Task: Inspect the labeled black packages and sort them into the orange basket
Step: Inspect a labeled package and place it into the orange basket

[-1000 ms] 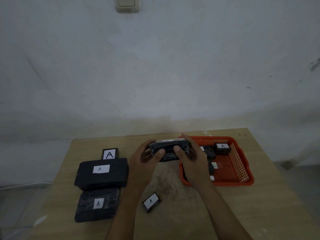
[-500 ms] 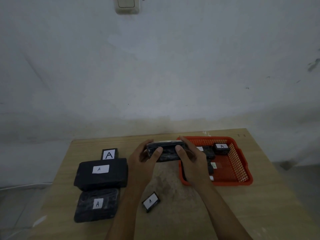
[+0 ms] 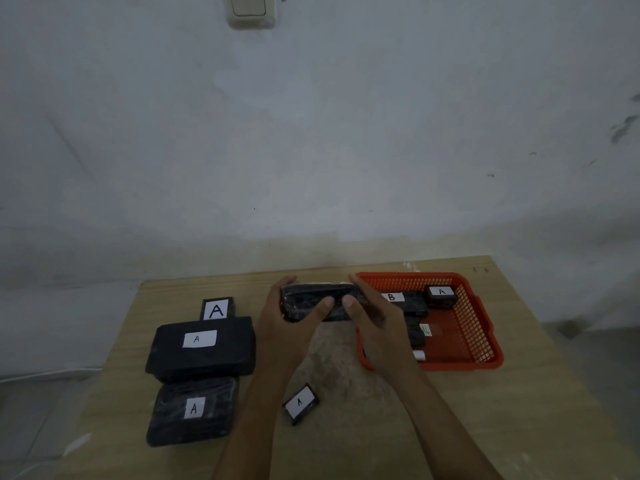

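My left hand (image 3: pixel 287 327) and my right hand (image 3: pixel 377 327) both grip a black wrapped package (image 3: pixel 311 299), held above the table just left of the orange basket (image 3: pixel 485 341). Its label is not visible. Inside the basket lie a package labelled B (image 3: pixel 405 301), a small one labelled A (image 3: pixel 441 296) and others partly hidden by my right hand. On the table at left sit a large package labelled A (image 3: pixel 202 348), another A package (image 3: pixel 194 410) in front of it, a small A package (image 3: pixel 216 309) behind, and a small A package (image 3: pixel 300 403) between my forearms.
The wooden table (image 3: pixel 485 427) ends at the wall behind and drops off at left and right. A light switch (image 3: pixel 250 10) is on the wall above. A white cable (image 3: pixel 52 372) runs along the floor at left.
Both hands shifted the held package slightly left and turned it a little; the thumbs have moved closer together on its front face.
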